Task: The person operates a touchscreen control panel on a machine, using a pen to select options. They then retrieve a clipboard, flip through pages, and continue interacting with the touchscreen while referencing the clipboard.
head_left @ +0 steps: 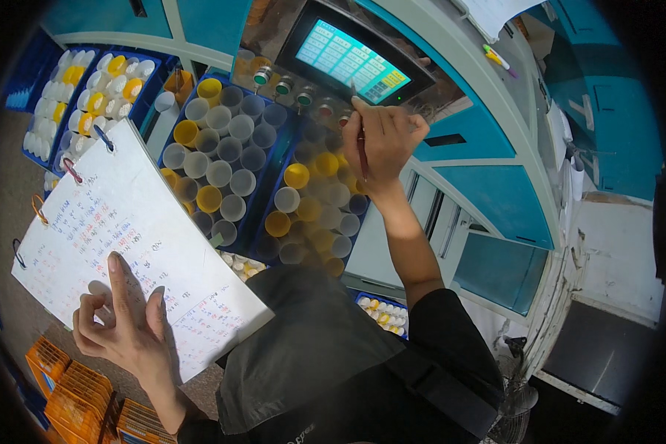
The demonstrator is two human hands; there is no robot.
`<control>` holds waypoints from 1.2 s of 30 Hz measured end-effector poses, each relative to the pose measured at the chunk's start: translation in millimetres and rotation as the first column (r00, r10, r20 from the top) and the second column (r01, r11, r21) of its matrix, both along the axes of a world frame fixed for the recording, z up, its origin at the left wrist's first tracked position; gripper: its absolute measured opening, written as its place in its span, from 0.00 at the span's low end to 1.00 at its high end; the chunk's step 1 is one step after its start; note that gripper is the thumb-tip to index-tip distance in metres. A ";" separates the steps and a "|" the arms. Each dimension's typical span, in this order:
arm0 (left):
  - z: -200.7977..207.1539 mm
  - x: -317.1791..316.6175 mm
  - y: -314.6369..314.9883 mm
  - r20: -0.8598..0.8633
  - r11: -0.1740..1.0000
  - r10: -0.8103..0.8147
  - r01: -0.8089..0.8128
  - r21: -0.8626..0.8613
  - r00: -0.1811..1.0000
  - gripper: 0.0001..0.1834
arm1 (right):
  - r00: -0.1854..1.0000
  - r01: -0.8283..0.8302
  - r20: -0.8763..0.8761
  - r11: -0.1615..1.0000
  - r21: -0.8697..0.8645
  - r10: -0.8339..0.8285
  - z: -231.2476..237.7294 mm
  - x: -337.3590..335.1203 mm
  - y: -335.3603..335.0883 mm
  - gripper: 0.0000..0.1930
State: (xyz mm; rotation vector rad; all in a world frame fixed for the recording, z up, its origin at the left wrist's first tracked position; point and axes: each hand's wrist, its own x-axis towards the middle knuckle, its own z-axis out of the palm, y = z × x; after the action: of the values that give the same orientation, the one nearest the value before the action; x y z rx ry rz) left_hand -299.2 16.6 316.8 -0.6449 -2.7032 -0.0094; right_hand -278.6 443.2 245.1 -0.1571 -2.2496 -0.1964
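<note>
A ring-bound notebook (192, 274) with handwritten lines in blue and red lies tilted at the left, coloured rings along its upper left edge. My left hand (129, 325) rests over its page, index finger stretched onto the writing, thumb apart and the other fingers curled. It grips nothing. Up at the machine, my right hand (381, 144) is closed around a slim dark red pen (362, 152). One end of the pen points at the lower part of a lit touch screen (340, 55); whether it touches the glass I cannot tell.
Below the screen runs a row of round push buttons (283, 86). Blue crates (263, 174) hold many white and yellow tubes; more full crates (78, 107) stand at the far left. Orange baskets (81, 392) sit at the lower left. Teal machine panels (470, 137) curve around the right.
</note>
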 end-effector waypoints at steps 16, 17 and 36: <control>0.7 1.3 -0.2 0.032 1.000 0.016 -0.015 -0.014 0.999 0.39 | 0.999 -0.052 0.001 0.999 0.002 0.052 13.8 -21.5 -5.6 0.11; 0.7 1.3 -0.1 0.032 1.000 0.016 -0.015 -0.014 0.999 0.39 | 0.999 -0.052 0.002 0.999 0.008 0.052 13.2 -23.8 -6.0 0.11; -3.5 1.4 -1.0 -0.001 1.000 -0.003 0.003 0.007 1.000 0.40 | 0.998 -0.059 -0.005 0.998 -0.034 0.059 12.1 -27.2 -7.7 0.12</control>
State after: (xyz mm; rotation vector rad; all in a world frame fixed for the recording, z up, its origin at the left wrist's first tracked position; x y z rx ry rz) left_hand -297.9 15.5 313.3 -0.6462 -2.6999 -0.0184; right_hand -305.8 435.5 257.2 -0.1088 -2.2516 -0.1265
